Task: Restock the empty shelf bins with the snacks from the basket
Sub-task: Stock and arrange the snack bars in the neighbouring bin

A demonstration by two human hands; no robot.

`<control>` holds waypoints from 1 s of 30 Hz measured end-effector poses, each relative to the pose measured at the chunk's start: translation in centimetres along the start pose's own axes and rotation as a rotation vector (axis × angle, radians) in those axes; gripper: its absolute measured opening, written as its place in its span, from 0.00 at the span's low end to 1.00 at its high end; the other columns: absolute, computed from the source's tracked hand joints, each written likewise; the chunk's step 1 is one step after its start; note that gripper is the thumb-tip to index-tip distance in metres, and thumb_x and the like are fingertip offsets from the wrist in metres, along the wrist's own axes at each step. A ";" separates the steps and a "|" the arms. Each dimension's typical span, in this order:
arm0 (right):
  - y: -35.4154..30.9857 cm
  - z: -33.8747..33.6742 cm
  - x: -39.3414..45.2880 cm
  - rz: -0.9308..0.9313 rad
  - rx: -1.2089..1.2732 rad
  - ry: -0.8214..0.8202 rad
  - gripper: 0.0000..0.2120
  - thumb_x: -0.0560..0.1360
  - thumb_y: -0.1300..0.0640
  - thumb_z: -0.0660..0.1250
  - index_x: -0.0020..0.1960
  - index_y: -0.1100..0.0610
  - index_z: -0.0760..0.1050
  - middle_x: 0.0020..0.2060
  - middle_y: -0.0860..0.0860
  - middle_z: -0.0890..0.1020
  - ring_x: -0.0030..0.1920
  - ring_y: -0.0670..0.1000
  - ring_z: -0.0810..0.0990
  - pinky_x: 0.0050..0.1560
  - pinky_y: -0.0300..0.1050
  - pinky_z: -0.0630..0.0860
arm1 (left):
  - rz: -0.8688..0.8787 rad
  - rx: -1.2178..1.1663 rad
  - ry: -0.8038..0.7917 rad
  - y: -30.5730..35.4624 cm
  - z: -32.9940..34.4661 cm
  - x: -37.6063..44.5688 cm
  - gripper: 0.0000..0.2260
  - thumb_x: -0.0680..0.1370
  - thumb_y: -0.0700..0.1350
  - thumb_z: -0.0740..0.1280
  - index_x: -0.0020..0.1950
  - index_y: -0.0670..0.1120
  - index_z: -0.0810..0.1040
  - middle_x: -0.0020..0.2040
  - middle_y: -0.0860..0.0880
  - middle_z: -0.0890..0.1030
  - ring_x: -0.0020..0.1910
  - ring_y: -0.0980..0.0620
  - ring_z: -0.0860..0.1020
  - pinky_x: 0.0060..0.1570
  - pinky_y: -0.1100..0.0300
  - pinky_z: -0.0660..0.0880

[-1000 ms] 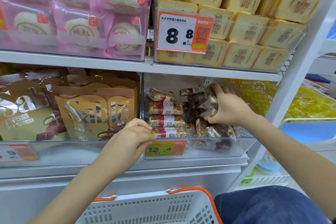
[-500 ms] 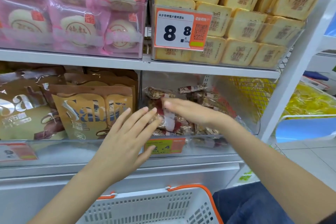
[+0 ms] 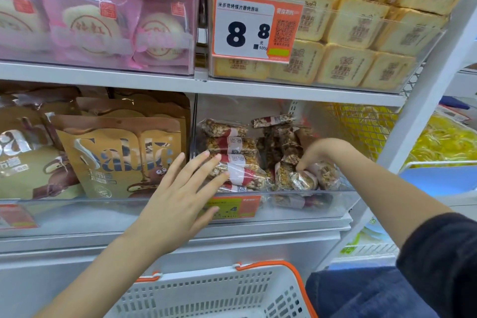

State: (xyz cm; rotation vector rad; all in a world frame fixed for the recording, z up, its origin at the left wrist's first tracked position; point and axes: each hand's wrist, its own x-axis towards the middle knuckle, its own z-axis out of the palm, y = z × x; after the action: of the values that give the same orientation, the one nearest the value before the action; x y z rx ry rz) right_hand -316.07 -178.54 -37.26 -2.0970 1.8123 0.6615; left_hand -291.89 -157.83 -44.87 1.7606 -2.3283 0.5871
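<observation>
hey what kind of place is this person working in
Most likely a snack aisle in a shop. A price tag reading 8.8 hangs on a clear bin of packaged toast, white shelves hold more bagged snacks, and a shopping basket sits below.

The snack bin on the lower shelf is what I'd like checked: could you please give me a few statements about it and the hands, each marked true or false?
1. The left hand has straight, spread fingers at the front of the clear bin. True.
2. The right hand is down in the basket. False: it reaches into the bin among the granola bar packs.
3. The bin is empty. False: it holds many packs.
4. Brown Sablé bags stand left of the bin. True.
5. The price tag above reads 8.8. True.
</observation>
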 end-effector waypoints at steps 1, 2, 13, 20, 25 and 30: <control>-0.2 0.2 0.3 0.004 -0.019 0.005 0.16 0.76 0.47 0.66 0.48 0.60 0.83 0.70 0.56 0.69 0.69 0.56 0.69 0.63 0.49 0.69 | 0.002 0.008 -0.003 -0.1 0.1 0.0 0.25 0.77 0.58 0.53 0.70 0.49 0.69 0.72 0.45 0.68 0.73 0.45 0.60 0.69 0.42 0.56; -0.3 0.4 0.8 -0.028 -0.008 0.054 0.20 0.75 0.49 0.68 0.61 0.60 0.77 0.69 0.57 0.70 0.67 0.56 0.71 0.60 0.48 0.72 | 0.004 0.012 0.000 -0.2 0.2 0.1 0.25 0.77 0.59 0.53 0.71 0.50 0.69 0.72 0.45 0.68 0.73 0.44 0.60 0.69 0.42 0.57; -3.8 -1.2 -6.3 -0.477 0.153 0.528 0.38 0.63 0.45 0.75 0.66 0.54 0.60 0.45 0.50 0.78 0.43 0.51 0.79 0.41 0.51 0.80 | -0.003 -0.001 0.017 0.0 0.5 0.2 0.27 0.76 0.59 0.54 0.71 0.47 0.69 0.70 0.44 0.70 0.72 0.44 0.63 0.69 0.44 0.58; -11.4 1.6 -5.9 -0.765 0.442 0.076 0.35 0.78 0.35 0.50 0.77 0.46 0.39 0.77 0.50 0.46 0.77 0.51 0.48 0.76 0.52 0.47 | -0.058 -0.107 0.083 0.3 -0.5 -0.6 0.28 0.75 0.56 0.57 0.71 0.42 0.66 0.67 0.43 0.70 0.69 0.44 0.65 0.70 0.49 0.58; -6.4 -0.7 -5.7 -0.443 0.709 0.327 0.28 0.80 0.38 0.47 0.77 0.49 0.56 0.75 0.52 0.61 0.74 0.57 0.61 0.71 0.50 0.57 | -0.042 -0.102 0.051 0.2 -0.4 -1.3 0.28 0.75 0.56 0.56 0.72 0.43 0.65 0.69 0.43 0.69 0.71 0.44 0.63 0.71 0.50 0.56; -0.8 -1.0 -0.9 -0.377 0.422 0.497 0.35 0.76 0.59 0.67 0.76 0.47 0.53 0.70 0.53 0.67 0.48 0.53 0.80 0.38 0.40 0.77 | -0.009 -0.107 0.101 0.8 -0.1 -1.0 0.25 0.76 0.55 0.57 0.70 0.46 0.68 0.69 0.43 0.69 0.72 0.44 0.62 0.71 0.49 0.55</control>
State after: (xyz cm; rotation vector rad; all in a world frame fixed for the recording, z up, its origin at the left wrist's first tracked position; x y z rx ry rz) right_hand -315.23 -178.16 -35.99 -2.3199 1.5128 -0.3388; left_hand -292.33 -156.77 -45.28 1.6539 -2.2389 0.5267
